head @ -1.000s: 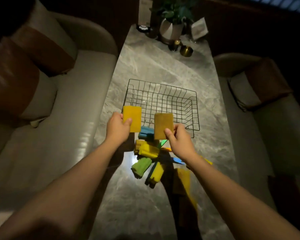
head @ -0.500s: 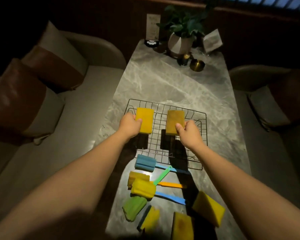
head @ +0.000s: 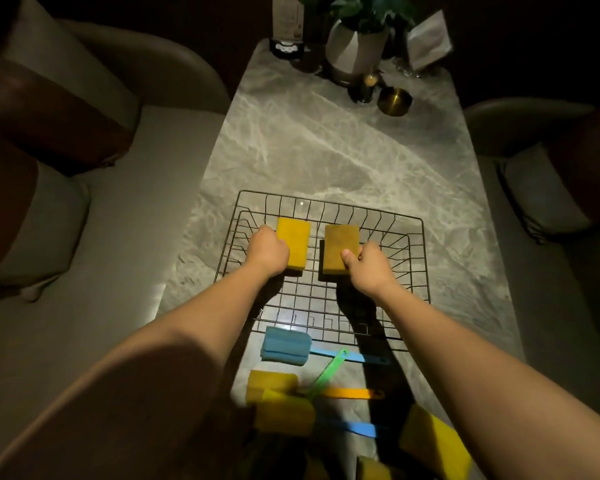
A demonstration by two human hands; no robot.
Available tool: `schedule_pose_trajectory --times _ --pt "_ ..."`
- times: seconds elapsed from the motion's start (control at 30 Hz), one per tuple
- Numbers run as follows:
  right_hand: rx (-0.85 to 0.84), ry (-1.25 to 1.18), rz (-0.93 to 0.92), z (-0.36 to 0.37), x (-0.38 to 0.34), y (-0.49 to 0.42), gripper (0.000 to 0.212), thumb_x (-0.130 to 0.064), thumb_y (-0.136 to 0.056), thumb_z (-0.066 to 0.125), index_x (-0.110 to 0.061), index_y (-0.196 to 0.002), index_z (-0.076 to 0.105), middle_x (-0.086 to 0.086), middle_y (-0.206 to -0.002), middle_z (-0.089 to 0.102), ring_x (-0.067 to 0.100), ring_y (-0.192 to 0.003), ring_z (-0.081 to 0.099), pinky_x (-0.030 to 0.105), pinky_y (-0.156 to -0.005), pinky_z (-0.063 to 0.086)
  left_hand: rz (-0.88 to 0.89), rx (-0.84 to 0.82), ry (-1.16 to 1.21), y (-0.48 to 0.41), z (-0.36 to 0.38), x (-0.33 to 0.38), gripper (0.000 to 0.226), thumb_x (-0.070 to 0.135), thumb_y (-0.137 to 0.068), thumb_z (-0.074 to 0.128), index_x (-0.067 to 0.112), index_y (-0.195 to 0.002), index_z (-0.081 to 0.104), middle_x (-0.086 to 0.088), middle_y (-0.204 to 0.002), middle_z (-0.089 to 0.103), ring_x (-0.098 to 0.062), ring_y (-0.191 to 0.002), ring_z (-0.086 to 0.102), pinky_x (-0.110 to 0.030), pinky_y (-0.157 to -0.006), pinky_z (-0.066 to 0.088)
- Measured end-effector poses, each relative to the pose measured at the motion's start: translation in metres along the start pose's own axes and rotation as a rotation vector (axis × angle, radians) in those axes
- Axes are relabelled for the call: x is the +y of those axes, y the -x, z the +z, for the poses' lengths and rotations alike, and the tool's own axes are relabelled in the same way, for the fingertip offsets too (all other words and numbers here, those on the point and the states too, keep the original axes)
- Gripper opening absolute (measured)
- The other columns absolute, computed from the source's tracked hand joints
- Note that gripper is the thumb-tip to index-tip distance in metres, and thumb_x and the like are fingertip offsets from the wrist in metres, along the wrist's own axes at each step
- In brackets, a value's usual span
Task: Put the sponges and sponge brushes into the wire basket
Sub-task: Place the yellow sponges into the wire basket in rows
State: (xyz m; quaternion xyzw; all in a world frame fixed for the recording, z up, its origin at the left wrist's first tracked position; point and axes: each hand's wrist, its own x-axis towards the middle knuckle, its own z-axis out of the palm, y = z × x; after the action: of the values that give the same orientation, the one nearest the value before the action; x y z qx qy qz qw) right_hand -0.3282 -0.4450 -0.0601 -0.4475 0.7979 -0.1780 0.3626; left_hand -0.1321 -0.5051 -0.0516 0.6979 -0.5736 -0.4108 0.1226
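Observation:
A black wire basket [head: 417, 221] stands on the marble table. My left hand [head: 268, 252] holds a bright yellow sponge [head: 294, 242] low inside the basket, at its floor. My right hand [head: 367, 265] grips a duller yellow-brown sponge [head: 340, 245] beside it, also down in the basket. In front of the basket lie a blue sponge brush [head: 286, 345], a yellow-headed brush [head: 284, 412] with a blue handle, an orange-handled brush [head: 350, 393], a green handle [head: 326, 374] and a yellow sponge [head: 433, 441] at the lower right.
A potted plant [head: 354, 53], a brass bowl [head: 394, 101], a small candle holder [head: 364, 86] and cards stand at the table's far end. Cushioned sofas [head: 84, 271] flank the table on both sides. My forearms cover part of the sponge pile.
Both hands carried their sponges forward from above the pile and lowered them into the basket. The camera view tilted and moved nearer the table.

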Motion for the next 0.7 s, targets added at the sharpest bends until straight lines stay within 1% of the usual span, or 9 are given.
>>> schedule_pose_trajectory --times 0.17,0.23,0.33,0.4,0.47,0.5,0.57,0.63,0.7 --pt "-0.004 0.008 -0.004 0.011 0.003 -0.010 0.039 -0.037 -0.103 0.052 -0.003 -0.121 0.048 0.007 -0.103 0.059 0.024 -0.092 0.058 0.032 -0.068 0.041 0.052 0.042 -0.069 -0.007 0.010 -0.007 0.027 0.011 -0.103 0.048 -0.005 -0.124 0.053 -0.024 -0.125 0.058 -0.036 -0.113 0.059 -0.041 -0.087 0.048" --pt "-0.005 -0.013 0.002 0.016 0.004 -0.012 0.039 -0.036 -0.103 0.052 -0.002 -0.122 0.048 0.008 -0.104 0.060 0.023 -0.093 0.057 0.031 -0.067 0.040 0.086 0.074 -0.103 -0.001 0.011 -0.008 0.029 0.015 -0.105 0.045 -0.003 -0.127 0.051 -0.023 -0.129 0.053 -0.035 -0.114 0.056 -0.039 -0.089 0.046" --pt "-0.012 -0.035 0.011 0.025 0.003 -0.013 0.040 -0.036 -0.103 0.051 -0.001 -0.123 0.048 0.012 -0.110 0.062 0.025 -0.094 0.058 0.032 -0.069 0.040 0.287 0.146 -0.220 0.018 0.005 -0.017 0.034 0.019 -0.103 0.046 0.000 -0.130 0.048 -0.018 -0.127 0.051 -0.032 -0.115 0.052 -0.037 -0.091 0.044" --pt "-0.007 -0.046 0.008 0.031 0.001 -0.012 0.039 -0.036 -0.103 0.051 -0.002 -0.123 0.048 0.011 -0.109 0.061 0.022 -0.091 0.057 0.028 -0.060 0.038 0.490 0.291 -0.372 0.034 -0.008 -0.031 0.045 0.022 -0.098 0.049 0.004 -0.139 0.044 -0.013 -0.132 0.052 -0.029 -0.123 0.049 -0.039 -0.102 0.043" --pt "0.004 -0.055 0.007 0.035 -0.001 -0.012 0.037 -0.036 -0.104 0.050 -0.003 -0.121 0.048 0.010 -0.108 0.061 0.017 -0.083 0.056 0.024 -0.055 0.034 0.557 0.400 -0.513 0.042 -0.024 -0.047 0.061 0.029 -0.095 0.050 0.007 -0.150 0.034 -0.014 -0.150 0.045 -0.029 -0.142 0.038 -0.045 -0.116 0.032" --pt "0.004 -0.065 0.009 0.037 -0.003 -0.011 0.037 -0.036 -0.104 0.050 -0.003 -0.120 0.049 0.011 -0.108 0.062 0.015 -0.080 0.056 0.026 -0.056 0.035 0.534 0.392 -0.567 0.044 -0.030 -0.056 0.069 0.035 -0.095 0.048 0.007 -0.155 0.027 -0.015 -0.160 0.035 -0.030 -0.150 0.029 -0.046 -0.121 0.025" --pt "-0.003 -0.087 0.008 0.040 -0.006 -0.011 0.037 -0.036 -0.104 0.050 -0.002 -0.119 0.050 0.015 -0.110 0.063 0.020 -0.086 0.059 0.030 -0.061 0.038 0.471 0.292 -0.611 0.044 -0.038 -0.073 0.080 0.047 -0.098 0.040 0.008 -0.161 0.010 -0.014 -0.170 0.011 -0.028 -0.158 0.008 -0.045 -0.126 0.014" --pt "-0.008 -0.085 -0.001 0.042 -0.009 -0.010 0.038 -0.036 -0.104 0.049 -0.001 -0.119 0.051 0.016 -0.110 0.063 0.024 -0.091 0.059 0.030 -0.060 0.038 0.437 0.173 -0.576 0.040 -0.038 -0.085 0.083 0.054 -0.100 0.032 0.012 -0.162 -0.002 -0.009 -0.171 -0.005 -0.022 -0.158 -0.005 -0.042 -0.125 0.007" --pt "-0.008 -0.082 -0.003 0.046 -0.014 -0.009 0.039 -0.036 -0.104 0.049 0.000 -0.121 0.049 0.015 -0.110 0.063 0.024 -0.092 0.058 0.031 -0.060 0.038 0.439 0.107 -0.547 0.038 -0.037 -0.093 0.083 0.057 -0.100 0.030 0.016 -0.162 -0.007 -0.003 -0.171 -0.013 -0.018 -0.156 -0.014 -0.040 -0.122 0.003"
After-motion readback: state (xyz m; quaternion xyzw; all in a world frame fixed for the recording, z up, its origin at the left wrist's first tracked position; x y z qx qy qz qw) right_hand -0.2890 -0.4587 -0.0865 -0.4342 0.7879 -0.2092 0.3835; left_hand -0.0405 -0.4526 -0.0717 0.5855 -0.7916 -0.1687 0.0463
